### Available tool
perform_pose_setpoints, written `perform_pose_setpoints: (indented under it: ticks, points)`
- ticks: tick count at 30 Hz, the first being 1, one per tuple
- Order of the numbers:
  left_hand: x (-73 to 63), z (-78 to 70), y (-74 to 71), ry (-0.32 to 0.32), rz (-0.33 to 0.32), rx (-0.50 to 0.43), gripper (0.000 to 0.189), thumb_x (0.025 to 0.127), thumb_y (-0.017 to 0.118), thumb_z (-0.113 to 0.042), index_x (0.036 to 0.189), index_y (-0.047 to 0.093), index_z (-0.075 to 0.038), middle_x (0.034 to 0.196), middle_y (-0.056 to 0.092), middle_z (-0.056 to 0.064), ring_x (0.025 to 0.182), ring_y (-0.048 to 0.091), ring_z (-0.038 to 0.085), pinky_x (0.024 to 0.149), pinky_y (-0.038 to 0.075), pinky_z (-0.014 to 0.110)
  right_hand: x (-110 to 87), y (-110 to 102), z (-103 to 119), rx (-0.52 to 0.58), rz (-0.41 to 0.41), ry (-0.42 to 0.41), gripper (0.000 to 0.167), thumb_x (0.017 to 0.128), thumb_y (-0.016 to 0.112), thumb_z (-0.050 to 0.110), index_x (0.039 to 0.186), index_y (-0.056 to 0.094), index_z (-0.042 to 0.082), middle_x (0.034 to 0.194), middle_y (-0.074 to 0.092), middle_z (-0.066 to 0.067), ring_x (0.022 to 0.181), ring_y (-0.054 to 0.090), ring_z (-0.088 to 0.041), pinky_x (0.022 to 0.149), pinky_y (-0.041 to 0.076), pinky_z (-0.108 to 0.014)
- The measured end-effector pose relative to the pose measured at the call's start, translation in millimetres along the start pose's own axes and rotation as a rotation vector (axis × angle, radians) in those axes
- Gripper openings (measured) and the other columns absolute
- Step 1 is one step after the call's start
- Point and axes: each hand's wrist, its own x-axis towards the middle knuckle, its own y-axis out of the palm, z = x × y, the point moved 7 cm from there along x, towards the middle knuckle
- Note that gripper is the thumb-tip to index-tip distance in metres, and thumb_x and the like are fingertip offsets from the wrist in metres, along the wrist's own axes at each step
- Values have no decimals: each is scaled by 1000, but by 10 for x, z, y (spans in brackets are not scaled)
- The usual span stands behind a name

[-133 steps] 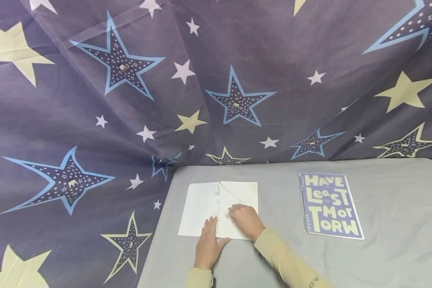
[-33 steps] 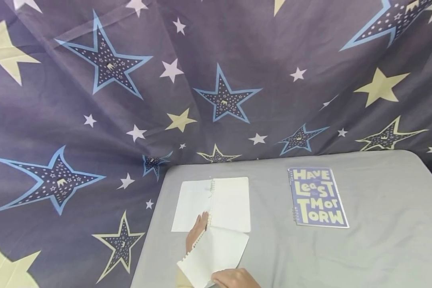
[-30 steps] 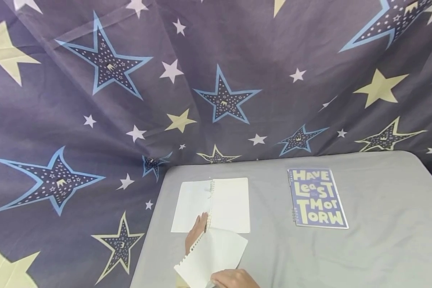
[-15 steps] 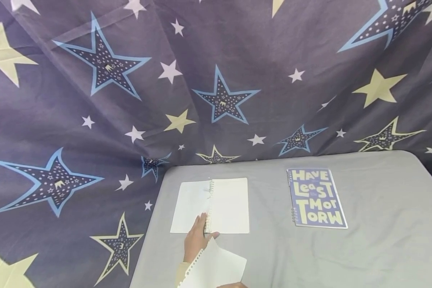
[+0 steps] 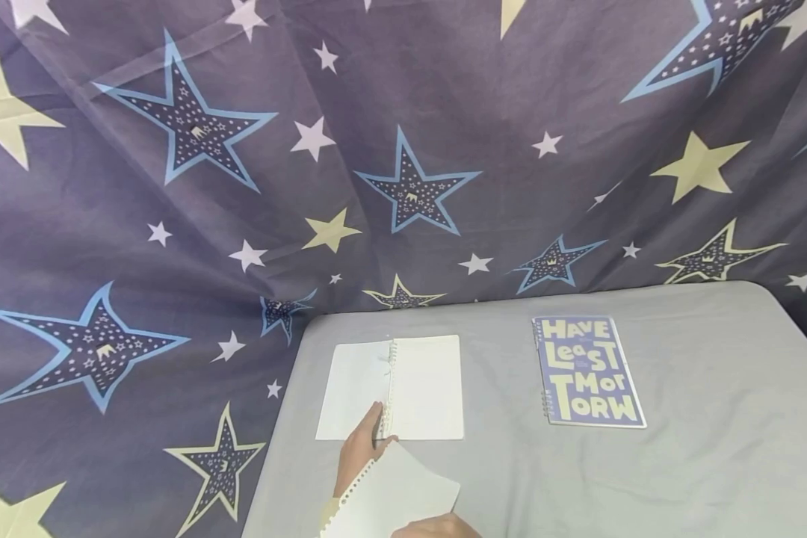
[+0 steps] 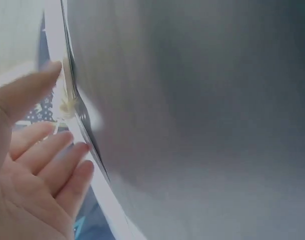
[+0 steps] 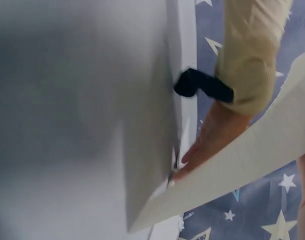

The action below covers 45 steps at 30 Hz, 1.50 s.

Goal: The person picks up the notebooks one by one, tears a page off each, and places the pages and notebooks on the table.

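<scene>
Head view: right hand (image 5: 437, 526) pinches the sheet (image 5: 403, 487), six o'clock of the notebook (image 5: 430, 388); left hand (image 5: 359, 453) has thumb and fingers apart. Probably light and floppy, the sheet wants holding by its unpunched edge.

– what is in front of you?
– a creased, dark purple-blue cloth wall (image 5: 491, 90), printed with yellow, white and blue-outlined stars (image 5: 417, 187).
– and below it?
– your flat grey surface (image 5: 713, 388), round-cornered at the far side, slightly wrinkled, under soft, even light.
</scene>
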Motion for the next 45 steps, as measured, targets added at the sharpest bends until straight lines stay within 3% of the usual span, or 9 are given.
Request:
perform_pose_setpoints:
  ticks: [3,6,13,18,21,25,31,39,45]
  points:
    - [-66,-21,3,-9,11,-73,67,91,67,-28,151,40,-14,152,47,6,141,43,30,116,34,56,24,-127,-95,-57,-68,-10,11,97,61,12,104,68,14,78,68,10,74,58,15,68,46,3]
    - [-140,-56,12,-14,14,-125,60,93,65,-23,149,43,-15,151,49,4,141,43,30,116,32,57,32,-291,-217,-100,-125,8,12,97,59,3,98,68,11,79,71,5,69,61,7,69,49,0]
    - [-328,-204,-41,35,-79,-146,49,87,70,-14,134,60,-20,140,60,2,133,53,30,112,40,55,100,-684,-347,-176,-237,104,16,91,66,-2,102,71,8,92,76,-2,85,73,-8,79,57,-13]
    - [-509,-375,-76,141,-133,-198,42,91,68,-28,131,62,-19,128,68,-6,122,62,25,107,46,54,111,-1004,-430,-221,-374,193,23,85,69,-8,102,70,8,93,77,-5,86,75,-16,81,58,-17]
    - [-584,-402,-65,127,-139,-166,39,92,66,-34,127,63,-18,122,70,-9,113,67,19,102,52,49,98,-1201,-472,-277,-455,230,25,83,71,-9,101,71,9,93,77,-5,83,75,-16,79,58,-16]
    - [-623,-424,-6,93,-96,-151,29,94,64,-23,121,65,-15,118,71,-8,110,68,18,99,55,45,43,-1432,-542,-348,-526,302,26,81,71,-12,99,72,8,92,76,-6,81,74,-15,78,57,-14]
    - [-686,-534,84,55,19,-317,37,95,56,-11,132,60,-15,131,66,-8,126,60,24,108,46,51,-69,-1719,-644,-421,-610,416,21,84,70,-12,98,72,3,85,76,-9,75,74,-15,75,57,-12]
    - [-771,-698,231,-9,159,-488,37,92,46,-3,123,63,-13,107,74,-12,97,69,4,89,53,15,-243,-1998,-736,-542,-694,544,11,87,70,-6,96,72,0,82,76,-10,73,72,-9,67,57,-10]
    - [-826,-766,418,-16,237,-616,38,93,45,-1,127,60,-6,101,74,-2,92,70,10,82,57,18,-485,-2093,-899,-608,-664,700,5,92,69,3,95,72,2,80,76,-8,70,72,-15,63,53,-7]
